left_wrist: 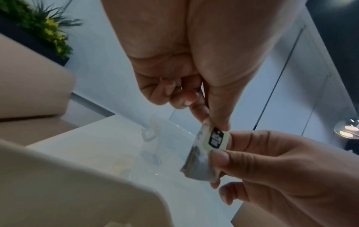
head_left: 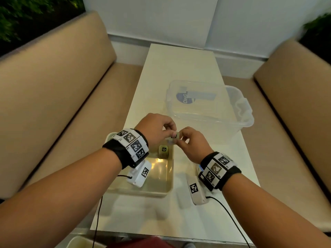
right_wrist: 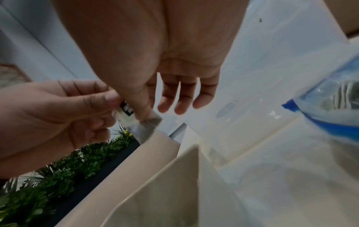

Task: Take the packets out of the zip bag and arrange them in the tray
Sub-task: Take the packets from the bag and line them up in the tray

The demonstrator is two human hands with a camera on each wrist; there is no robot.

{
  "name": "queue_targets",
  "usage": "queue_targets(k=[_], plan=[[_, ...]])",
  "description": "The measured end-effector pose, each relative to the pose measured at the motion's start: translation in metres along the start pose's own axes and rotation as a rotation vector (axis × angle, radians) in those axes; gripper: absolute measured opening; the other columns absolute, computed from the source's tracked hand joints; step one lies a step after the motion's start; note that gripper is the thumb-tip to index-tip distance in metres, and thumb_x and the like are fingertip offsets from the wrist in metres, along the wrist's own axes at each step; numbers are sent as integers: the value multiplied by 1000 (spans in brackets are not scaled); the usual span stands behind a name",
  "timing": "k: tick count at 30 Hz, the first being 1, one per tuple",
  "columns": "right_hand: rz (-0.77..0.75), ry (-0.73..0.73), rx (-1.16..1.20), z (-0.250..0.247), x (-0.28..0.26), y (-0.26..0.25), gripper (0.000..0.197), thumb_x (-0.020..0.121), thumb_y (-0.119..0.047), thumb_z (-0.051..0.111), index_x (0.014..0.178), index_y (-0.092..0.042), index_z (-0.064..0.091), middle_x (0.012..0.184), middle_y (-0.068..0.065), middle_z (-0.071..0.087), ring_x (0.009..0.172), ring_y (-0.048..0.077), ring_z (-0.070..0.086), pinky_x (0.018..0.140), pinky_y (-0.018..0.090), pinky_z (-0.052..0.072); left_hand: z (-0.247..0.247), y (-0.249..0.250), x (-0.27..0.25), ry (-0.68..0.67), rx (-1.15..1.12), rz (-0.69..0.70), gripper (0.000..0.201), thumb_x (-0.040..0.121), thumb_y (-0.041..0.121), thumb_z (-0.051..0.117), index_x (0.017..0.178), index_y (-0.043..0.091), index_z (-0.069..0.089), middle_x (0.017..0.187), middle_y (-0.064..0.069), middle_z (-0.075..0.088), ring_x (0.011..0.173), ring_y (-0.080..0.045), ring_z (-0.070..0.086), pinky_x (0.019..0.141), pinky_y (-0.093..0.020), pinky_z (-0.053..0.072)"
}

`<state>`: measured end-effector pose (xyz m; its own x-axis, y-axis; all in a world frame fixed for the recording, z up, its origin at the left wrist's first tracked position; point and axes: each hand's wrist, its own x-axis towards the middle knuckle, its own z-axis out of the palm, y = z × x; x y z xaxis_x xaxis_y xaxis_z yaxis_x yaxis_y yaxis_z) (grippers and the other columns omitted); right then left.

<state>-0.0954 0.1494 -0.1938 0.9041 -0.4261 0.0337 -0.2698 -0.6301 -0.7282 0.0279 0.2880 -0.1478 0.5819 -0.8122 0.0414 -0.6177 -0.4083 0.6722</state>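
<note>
Both hands meet above the far end of the cream tray [head_left: 168, 187]. Between them is a small clear packet [head_left: 174, 136] with a pale label and a black mark. My left hand [head_left: 170, 133] pinches its top edge with thumb and forefinger. My right hand [head_left: 179, 139] pinches its other side, with the remaining fingers loosely straight in the right wrist view. The packet [left_wrist: 214, 140] shows dark contents below the label. Another packet [head_left: 163, 151] stands upright in the tray's far right corner. The zip bag [right_wrist: 330, 101], clear with a blue strip, lies right of the tray.
A clear plastic tub [head_left: 206, 106] with a blue label stands on the white table [head_left: 179, 68] beyond the hands. Beige benches [head_left: 53, 90] run along both sides. Cables trail from both wrist cameras over the table's near edge.
</note>
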Motion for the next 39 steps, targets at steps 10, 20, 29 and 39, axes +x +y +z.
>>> queue_targets(k=[10,20,29,39], plan=[[158,-65,123,13,12,11,11,90,-31,69,98,-22,68,83,-7,68,74,11,66,71,29,52,13,-28,2,-187,112,-228,14,78,40,77,82,28,70,77,12,65,75,-7,59,64,-21,42],[365,-264,151,31,2,21,29,89,-5,61,114,-14,48,78,5,71,64,22,73,76,44,61,68,-82,22,-581,482,-497,53,57,70,68,75,20,70,74,-1,71,71,-21,68,71,-34,58],[409,-261,224,34,0,24,28,90,-4,62,114,-11,50,76,10,73,64,25,73,77,47,61,91,-76,27,-588,510,-440,54,67,73,57,65,20,60,61,-2,60,57,-22,58,65,-31,54],[383,-175,185,15,-6,31,27,95,-20,59,120,-18,49,87,7,73,69,19,74,79,43,60,78,-72,25,-578,620,-452,33,83,50,65,78,17,65,70,1,62,68,-18,62,64,-26,48]])
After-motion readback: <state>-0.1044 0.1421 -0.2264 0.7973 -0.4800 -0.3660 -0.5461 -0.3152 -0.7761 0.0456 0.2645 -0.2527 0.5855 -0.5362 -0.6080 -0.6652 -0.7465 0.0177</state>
